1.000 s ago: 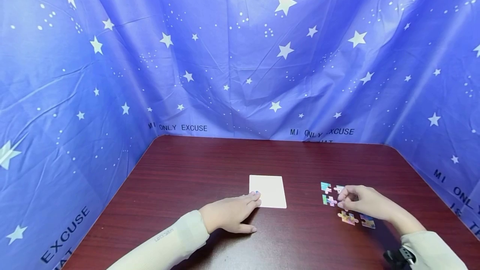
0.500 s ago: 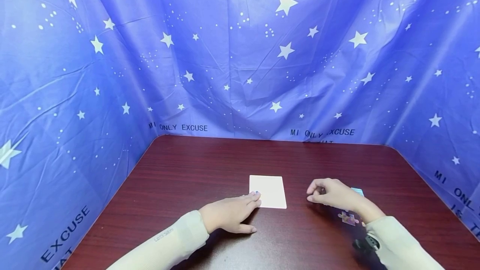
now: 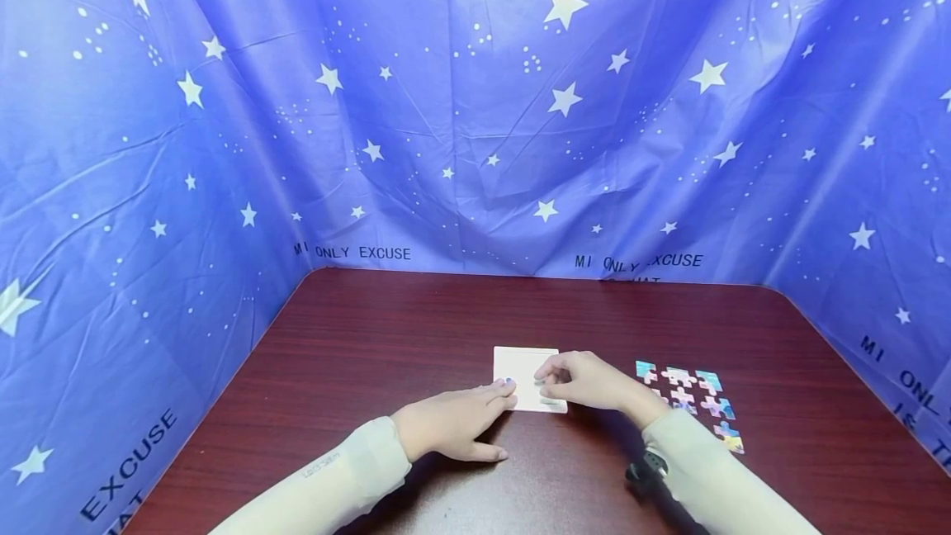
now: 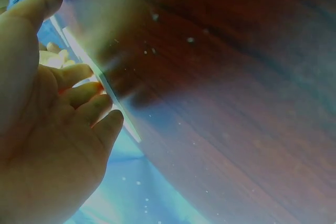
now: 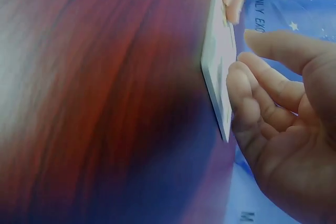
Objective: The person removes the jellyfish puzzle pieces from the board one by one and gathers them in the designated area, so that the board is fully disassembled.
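A white square board (image 3: 522,363) with a faint raised border lies flat on the table. My left hand (image 3: 455,421) rests its straight fingertips on the board's left edge, thumb spread on the near side. Over the board's right half is my right hand (image 3: 590,382), fingers loosely curled. In the right wrist view, the thumb of the right hand (image 5: 283,108) stands apart from its fingers, with nothing seen between them. Whether those fingertips touch the board (image 5: 218,66) I cannot tell. Several colourful jigsaw pieces (image 3: 717,407) lie spaced in rows right of the board, partly hidden by the right forearm.
The dark red wood-grain table (image 3: 416,320) is enclosed at the back and sides by a blue star-printed cloth (image 3: 446,122). A black strap device (image 3: 646,469) sits at the right wrist, beside the pale sleeve (image 3: 713,469).
My right hand has moved left from the jigsaw pieces to above the white board, uncovering several pieces. The left hand has stayed on the board's edge.
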The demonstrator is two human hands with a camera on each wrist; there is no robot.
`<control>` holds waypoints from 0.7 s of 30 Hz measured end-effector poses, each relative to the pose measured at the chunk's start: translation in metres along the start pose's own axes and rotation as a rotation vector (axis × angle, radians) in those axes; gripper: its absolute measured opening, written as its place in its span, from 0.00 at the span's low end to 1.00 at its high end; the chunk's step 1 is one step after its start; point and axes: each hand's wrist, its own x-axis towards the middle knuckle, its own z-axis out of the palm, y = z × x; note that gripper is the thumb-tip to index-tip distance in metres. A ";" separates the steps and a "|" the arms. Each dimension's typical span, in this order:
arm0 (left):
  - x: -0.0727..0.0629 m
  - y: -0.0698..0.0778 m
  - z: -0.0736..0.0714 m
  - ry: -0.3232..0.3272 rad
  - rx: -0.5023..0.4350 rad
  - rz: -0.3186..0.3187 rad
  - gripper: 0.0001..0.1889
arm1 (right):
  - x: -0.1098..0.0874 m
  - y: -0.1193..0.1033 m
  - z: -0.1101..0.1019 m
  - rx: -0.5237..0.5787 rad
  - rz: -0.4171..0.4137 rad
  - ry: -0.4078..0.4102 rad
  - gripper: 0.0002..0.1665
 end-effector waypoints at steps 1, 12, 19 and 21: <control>0.000 0.000 0.000 0.001 0.002 0.000 0.37 | 0.003 -0.001 0.002 -0.005 -0.006 -0.006 0.09; 0.000 -0.001 0.003 0.048 0.056 0.021 0.37 | 0.018 0.001 0.019 0.040 -0.012 -0.026 0.12; -0.005 -0.004 0.004 0.064 0.072 0.023 0.37 | 0.022 -0.004 0.026 0.031 -0.049 0.002 0.14; -0.007 -0.004 0.003 0.063 0.070 0.020 0.37 | 0.022 -0.006 0.026 0.023 -0.058 0.007 0.15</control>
